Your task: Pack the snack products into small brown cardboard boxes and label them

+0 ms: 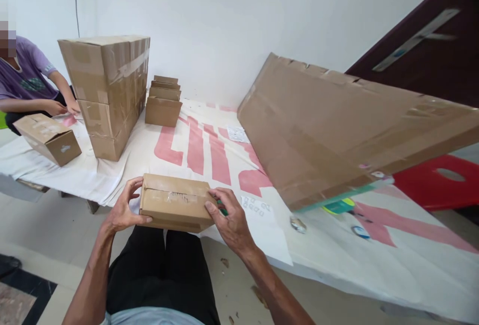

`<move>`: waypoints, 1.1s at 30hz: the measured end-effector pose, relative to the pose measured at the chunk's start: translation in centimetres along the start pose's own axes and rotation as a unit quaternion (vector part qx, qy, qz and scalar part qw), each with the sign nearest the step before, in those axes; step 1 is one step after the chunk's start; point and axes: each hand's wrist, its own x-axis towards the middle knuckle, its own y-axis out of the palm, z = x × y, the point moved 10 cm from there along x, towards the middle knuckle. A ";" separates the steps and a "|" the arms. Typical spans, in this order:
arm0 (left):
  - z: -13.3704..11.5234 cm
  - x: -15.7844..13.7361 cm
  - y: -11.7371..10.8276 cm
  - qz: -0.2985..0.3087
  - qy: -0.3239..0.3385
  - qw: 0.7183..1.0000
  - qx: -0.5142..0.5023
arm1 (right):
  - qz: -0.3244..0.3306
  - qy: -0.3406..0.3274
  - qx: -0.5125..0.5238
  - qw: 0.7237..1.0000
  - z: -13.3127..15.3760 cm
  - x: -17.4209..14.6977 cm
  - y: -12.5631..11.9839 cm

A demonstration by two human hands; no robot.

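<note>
A small brown cardboard box (175,205) with closed flaps is held in front of me at the table's near edge. My left hand (125,206) grips its left end, thumb low on the near side and fingers at the far corner. At the right end, my right hand (231,215) clasps the box with the thumb on the near side. A bit of green shows beside the right fingers; I cannot tell what it is. Just right of that hand lies a white paper sheet (267,235) with printed outlines.
A tall cardboard stack (112,95) and several upright cardboard pieces (163,110) stand behind. A large cardboard sheet (337,130) leans at right, with tape rolls (298,224) near it. A person in purple (35,73) sits at left by another box (48,138). A red stool (441,180) stands right.
</note>
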 end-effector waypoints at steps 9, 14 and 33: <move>-0.3 -0.5 -0.1 -0.014 0.015 1.000 0.017 | 0.043 0.043 -0.140 0.988 -6.6 -0.6 0.0; -0.9 -0.7 0.0 -0.009 0.019 1.000 0.022 | 0.172 0.098 -0.346 0.917 -12.8 -2.3 1.9; -2.3 -1.0 0.4 0.003 0.048 0.995 0.084 | 0.001 0.026 -0.101 0.995 -1.9 4.2 -2.8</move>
